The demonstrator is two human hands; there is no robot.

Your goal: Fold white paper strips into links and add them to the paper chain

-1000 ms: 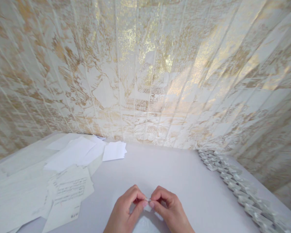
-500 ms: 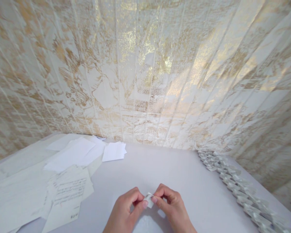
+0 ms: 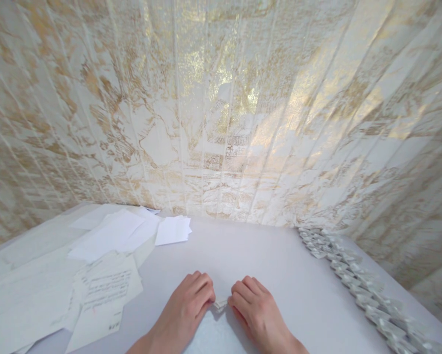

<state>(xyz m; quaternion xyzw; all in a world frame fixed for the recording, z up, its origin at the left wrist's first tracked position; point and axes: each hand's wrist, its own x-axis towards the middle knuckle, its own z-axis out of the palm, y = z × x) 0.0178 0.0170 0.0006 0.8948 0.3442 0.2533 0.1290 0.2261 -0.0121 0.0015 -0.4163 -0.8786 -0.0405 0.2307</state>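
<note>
A small folded piece of white paper [image 3: 220,305] sits between my two hands at the lower middle of the view. My left hand [image 3: 190,304] grips its left end, with the fingers curled and the back of the hand turned up. At the right end, the bent fingers of my right hand [image 3: 254,306] pinch the paper in the same way. Both thumbs are mostly hidden under the fingers. Only the middle of the paper shows, and its folds are too small to make out fully.
Loose white sheets [image 3: 106,235] and a handwritten sheet [image 3: 106,295] spread over the left of the pale table [image 3: 243,255]. A small stack of cut paper [image 3: 173,230] lies farther back. Rows of folded paper pieces [image 3: 368,300] line the right side. A patterned wall [image 3: 221,123] rises behind.
My hands have rolled over, so their backs now face up and the thumbs are tucked below. The folded paper lies flatter and shows less between the fingers.
</note>
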